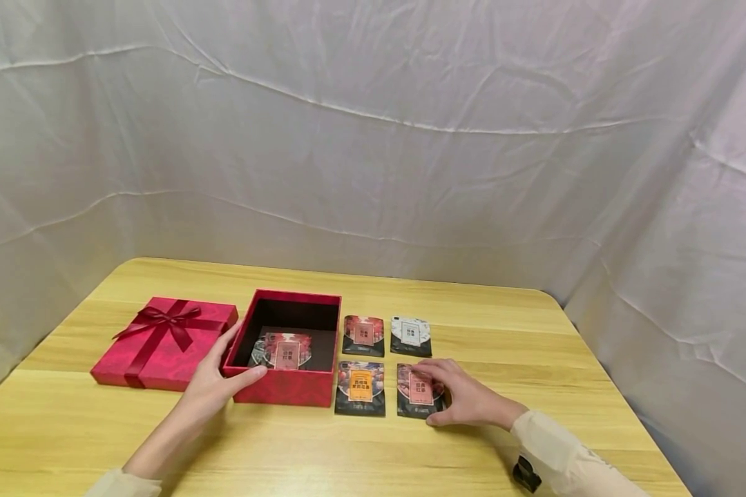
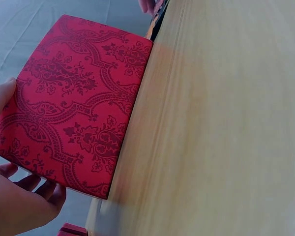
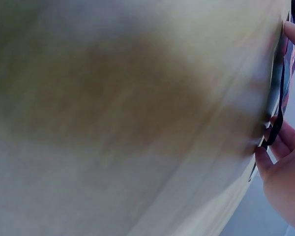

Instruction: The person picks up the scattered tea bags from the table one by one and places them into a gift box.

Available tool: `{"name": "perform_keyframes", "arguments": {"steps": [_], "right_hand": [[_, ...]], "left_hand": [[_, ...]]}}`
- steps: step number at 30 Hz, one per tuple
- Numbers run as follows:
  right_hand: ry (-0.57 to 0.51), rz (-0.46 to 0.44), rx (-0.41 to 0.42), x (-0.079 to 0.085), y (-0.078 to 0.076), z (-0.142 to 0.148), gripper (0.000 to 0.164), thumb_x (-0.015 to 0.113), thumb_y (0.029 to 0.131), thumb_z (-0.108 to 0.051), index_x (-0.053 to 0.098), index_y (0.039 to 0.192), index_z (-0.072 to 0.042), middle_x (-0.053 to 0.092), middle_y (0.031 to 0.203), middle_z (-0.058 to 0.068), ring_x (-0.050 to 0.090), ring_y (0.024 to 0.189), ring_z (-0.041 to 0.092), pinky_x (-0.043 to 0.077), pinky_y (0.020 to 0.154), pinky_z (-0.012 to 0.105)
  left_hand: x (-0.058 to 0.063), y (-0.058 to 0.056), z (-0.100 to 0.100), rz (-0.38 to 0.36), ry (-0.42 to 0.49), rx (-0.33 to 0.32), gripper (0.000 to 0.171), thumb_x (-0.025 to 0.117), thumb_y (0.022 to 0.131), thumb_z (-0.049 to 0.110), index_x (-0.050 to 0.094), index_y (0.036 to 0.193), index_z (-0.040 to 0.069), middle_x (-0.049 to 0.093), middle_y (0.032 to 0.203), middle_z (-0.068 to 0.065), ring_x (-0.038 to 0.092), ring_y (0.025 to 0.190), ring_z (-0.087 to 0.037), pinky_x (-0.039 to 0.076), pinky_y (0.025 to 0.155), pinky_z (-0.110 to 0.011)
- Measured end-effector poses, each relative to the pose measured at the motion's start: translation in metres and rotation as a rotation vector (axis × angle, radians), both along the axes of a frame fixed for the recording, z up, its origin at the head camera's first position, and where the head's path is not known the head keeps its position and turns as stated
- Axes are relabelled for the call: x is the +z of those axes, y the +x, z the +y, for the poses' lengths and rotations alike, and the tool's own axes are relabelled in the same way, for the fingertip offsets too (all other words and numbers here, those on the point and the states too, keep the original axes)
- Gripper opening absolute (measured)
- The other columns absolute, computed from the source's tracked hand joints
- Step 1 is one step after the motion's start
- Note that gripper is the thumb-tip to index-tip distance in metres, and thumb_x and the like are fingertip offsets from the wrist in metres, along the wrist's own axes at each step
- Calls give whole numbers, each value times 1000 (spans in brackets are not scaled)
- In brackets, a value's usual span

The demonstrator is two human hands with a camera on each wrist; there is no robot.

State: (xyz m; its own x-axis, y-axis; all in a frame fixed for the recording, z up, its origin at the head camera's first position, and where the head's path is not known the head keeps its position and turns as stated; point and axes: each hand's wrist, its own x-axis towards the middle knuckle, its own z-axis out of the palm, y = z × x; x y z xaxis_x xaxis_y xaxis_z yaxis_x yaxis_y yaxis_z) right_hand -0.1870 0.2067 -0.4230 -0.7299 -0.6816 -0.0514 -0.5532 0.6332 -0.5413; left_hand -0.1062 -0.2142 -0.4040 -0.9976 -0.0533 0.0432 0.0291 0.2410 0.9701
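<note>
A red patterned gift box (image 1: 282, 388) stands open at the left centre, with a pink-labelled tea packet (image 1: 292, 353) on top of another one inside. My left hand (image 1: 214, 378) grips its near left corner, thumb at the front rim and fingers along the left side. The left wrist view shows the box's front wall (image 2: 78, 105) between thumb and fingers. Over the near right tea packet (image 1: 418, 392), my right hand (image 1: 469, 397) holds its edges between thumb and fingers. In the right wrist view this packet's dark edge (image 3: 280, 110) appears side-on.
The lid (image 1: 161, 342) with a dark red bow lies left of the box. Beside the held packet is an orange-labelled packet (image 1: 360, 388). Behind lie a pink-labelled packet (image 1: 363, 336) and a white packet (image 1: 410, 335). A pale curtain (image 1: 373, 172) hangs behind the wooden table (image 1: 503, 317).
</note>
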Motion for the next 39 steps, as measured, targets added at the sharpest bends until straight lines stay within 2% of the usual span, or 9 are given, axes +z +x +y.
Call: {"name": "perform_keyframes", "arguments": {"steps": [3, 10, 14, 20, 31, 39], "right_hand": [[3, 6, 1, 1, 1, 0, 90, 83, 68, -32, 43, 145, -8, 39, 144, 19, 37, 127, 39, 35, 96, 66], [-14, -6, -7, 4, 1, 2, 85, 81, 72, -34, 45, 144, -6, 37, 145, 21, 37, 128, 40, 33, 97, 66], [-24, 1, 2, 6, 1, 3, 80, 78, 75, -36, 46, 143, -6, 38, 145, 21, 35, 129, 38, 33, 98, 65], [-25, 19, -9, 8, 2, 4, 82, 78, 75, -37, 45, 143, -5, 40, 143, 20, 38, 127, 38, 34, 97, 66], [-10, 14, -33, 16, -3, 3, 85, 78, 76, -40, 41, 145, -5, 37, 144, 24, 36, 128, 43, 32, 95, 70], [-7, 32, -17, 24, -8, 0, 83, 77, 77, -40, 42, 145, -8, 36, 145, 24, 35, 130, 42, 32, 95, 70]], "left_hand": [[0, 0, 0, 1, -6, 1, 90, 73, 86, 20, 17, 156, 15, 26, 152, -22, 21, 136, -40, 17, 105, -68], [0, 1, 0, -9, 15, 0, 89, 72, 87, 20, 16, 156, 16, 30, 150, -22, 31, 131, -40, 24, 105, -64], [0, 1, 0, -9, 11, 0, 89, 72, 87, 20, 16, 156, 15, 30, 150, -23, 30, 131, -40, 23, 105, -64], [0, 1, 0, -16, 17, -3, 88, 71, 87, 19, 16, 156, 16, 30, 149, -22, 32, 130, -39, 26, 104, -63], [0, -1, 0, -14, 2, 6, 89, 73, 86, 21, 17, 156, 16, 28, 150, -22, 27, 133, -39, 23, 105, -65], [0, -1, 0, -13, -7, 5, 90, 73, 86, 22, 17, 156, 16, 27, 151, -22, 22, 135, -39, 18, 105, -67]]}}
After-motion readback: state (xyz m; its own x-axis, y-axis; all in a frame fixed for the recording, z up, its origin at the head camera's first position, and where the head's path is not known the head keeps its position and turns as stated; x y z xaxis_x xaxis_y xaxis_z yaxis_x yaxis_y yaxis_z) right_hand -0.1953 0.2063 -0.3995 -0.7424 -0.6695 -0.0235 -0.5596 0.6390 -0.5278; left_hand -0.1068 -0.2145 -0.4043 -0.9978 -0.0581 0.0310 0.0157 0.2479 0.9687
